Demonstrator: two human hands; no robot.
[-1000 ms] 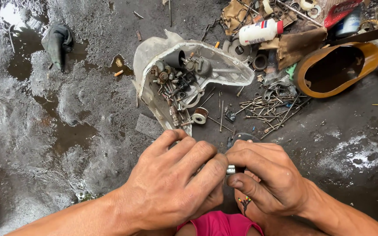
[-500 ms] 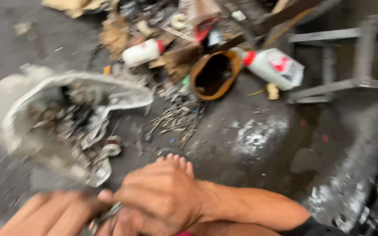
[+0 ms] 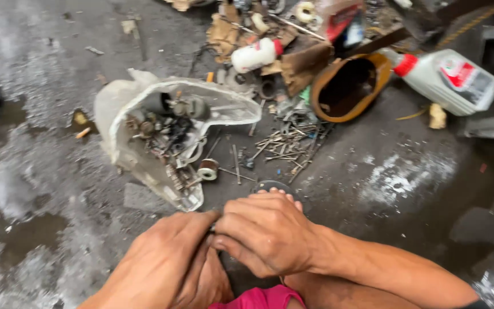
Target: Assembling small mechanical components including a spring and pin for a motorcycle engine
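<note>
Pressing together at 6 o'clock, left hand (image 3: 164, 260) & right hand (image 3: 267, 234) were clenched on sth small, hidden betw. fingers, over wet floor (image 3: 407, 189), plastic tray of metal parts (image 3: 161, 134) at 11 o'clock, nail pile (image 3: 290, 143) at 12.

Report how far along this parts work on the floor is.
Done: the cut-open white container already holds sorted metal parts. In hand: left hand and right hand press together around something small and hidden. Left: loose nails lie scattered on the wet floor.
</note>
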